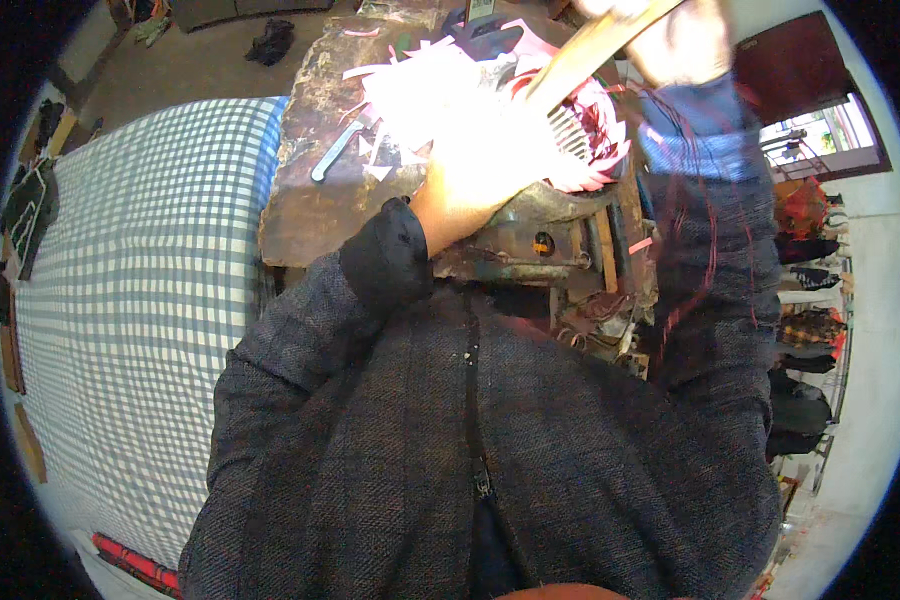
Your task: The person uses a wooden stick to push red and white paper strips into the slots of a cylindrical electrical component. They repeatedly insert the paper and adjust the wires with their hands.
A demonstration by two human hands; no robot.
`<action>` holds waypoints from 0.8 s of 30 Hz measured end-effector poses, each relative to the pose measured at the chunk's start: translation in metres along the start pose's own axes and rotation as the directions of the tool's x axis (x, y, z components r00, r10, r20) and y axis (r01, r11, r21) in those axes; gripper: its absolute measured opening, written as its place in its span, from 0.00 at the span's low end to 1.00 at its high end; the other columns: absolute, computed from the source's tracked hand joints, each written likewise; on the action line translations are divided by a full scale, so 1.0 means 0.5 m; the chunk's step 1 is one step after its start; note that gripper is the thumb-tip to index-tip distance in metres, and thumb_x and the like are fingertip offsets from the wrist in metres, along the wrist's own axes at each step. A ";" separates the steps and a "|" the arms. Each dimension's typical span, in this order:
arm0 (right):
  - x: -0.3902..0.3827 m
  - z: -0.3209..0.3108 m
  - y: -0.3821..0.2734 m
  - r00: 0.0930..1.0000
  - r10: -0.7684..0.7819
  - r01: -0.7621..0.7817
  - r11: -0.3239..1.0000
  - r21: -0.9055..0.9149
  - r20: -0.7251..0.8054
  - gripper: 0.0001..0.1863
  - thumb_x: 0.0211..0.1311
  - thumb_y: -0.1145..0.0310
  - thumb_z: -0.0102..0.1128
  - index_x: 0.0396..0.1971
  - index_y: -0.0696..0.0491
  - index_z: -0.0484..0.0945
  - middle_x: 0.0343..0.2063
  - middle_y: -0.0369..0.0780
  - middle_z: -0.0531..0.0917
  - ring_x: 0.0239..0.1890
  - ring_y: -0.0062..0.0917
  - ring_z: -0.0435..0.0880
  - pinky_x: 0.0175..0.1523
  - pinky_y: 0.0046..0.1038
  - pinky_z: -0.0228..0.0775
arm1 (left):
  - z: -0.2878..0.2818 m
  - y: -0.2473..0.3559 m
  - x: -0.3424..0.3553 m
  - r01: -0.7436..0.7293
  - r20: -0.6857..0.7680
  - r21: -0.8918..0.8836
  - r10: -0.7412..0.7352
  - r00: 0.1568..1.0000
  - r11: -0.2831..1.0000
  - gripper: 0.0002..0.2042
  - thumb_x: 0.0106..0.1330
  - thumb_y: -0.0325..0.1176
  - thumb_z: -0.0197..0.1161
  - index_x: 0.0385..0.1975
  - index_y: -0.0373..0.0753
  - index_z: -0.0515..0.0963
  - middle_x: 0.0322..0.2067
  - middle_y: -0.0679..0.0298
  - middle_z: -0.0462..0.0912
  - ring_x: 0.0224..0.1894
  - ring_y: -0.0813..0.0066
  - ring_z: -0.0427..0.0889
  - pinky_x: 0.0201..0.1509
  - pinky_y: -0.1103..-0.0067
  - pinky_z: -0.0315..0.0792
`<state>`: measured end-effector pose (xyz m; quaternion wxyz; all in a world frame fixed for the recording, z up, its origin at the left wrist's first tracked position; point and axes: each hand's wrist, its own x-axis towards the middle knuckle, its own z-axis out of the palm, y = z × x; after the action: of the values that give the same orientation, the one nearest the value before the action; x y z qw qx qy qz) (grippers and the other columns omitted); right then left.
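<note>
Strong glare washes out my left hand (485, 165), which rests over the near side of a pile of pink strips and scraps (420, 85); its fingers cannot be made out. My right hand (682, 48), smeared by motion, is closed around a long flat wooden stick (590, 58) at the far right. The stick slants down to the left, its lower end over a pinkish-red layered bundle (598, 125). A pale ribbed, comb-like piece (568, 135) shows in that bundle, just right of my left hand. What lies under the glare is hidden.
A worn, stained workbench (300, 200) carries a pale-handled knife (338, 150) left of the scraps. On the left lies a checked cloth surface (150, 240). Clothes (810, 330) hang along the right wall. Thin red threads (710, 230) hang over my right sleeve.
</note>
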<state>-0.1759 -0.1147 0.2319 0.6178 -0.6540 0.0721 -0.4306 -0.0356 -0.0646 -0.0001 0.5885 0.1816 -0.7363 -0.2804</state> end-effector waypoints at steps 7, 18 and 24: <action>-0.183 -0.109 -0.241 0.567 -0.623 -0.009 0.649 -0.761 -0.539 0.24 0.70 0.50 0.66 0.51 0.55 0.74 0.21 0.29 0.71 0.24 0.18 0.73 0.31 0.25 0.71 | -0.009 0.000 -0.015 0.161 -0.020 -0.060 -0.162 0.987 0.985 0.29 0.64 0.31 0.70 0.64 0.28 0.70 0.50 0.48 0.83 0.53 0.57 0.82 0.70 0.64 0.64; -0.732 -0.119 0.095 0.287 0.003 -0.838 0.486 -0.249 -0.958 0.17 0.64 0.58 0.70 0.43 0.56 0.82 0.28 0.30 0.80 0.26 0.14 0.75 0.32 0.21 0.66 | -0.016 -0.003 0.014 0.341 0.059 -0.178 -0.336 0.940 0.923 0.39 0.71 0.36 0.67 0.74 0.27 0.53 0.72 0.44 0.62 0.73 0.56 0.64 0.77 0.68 0.57; -0.797 -0.103 0.232 0.339 -0.029 -0.829 0.463 -0.314 -0.940 0.25 0.61 0.62 0.73 0.52 0.63 0.80 0.43 0.42 0.86 0.43 0.27 0.84 0.52 0.28 0.75 | -0.107 0.035 0.057 0.431 0.221 -0.266 -0.381 0.898 0.862 0.28 0.79 0.37 0.53 0.73 0.30 0.59 0.69 0.50 0.70 0.71 0.63 0.70 0.73 0.74 0.64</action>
<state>-0.4054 0.0705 -0.0647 0.2354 -0.4862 0.7314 -0.4162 0.0103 -0.0786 0.0408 0.4755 0.2158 -0.6734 -0.5233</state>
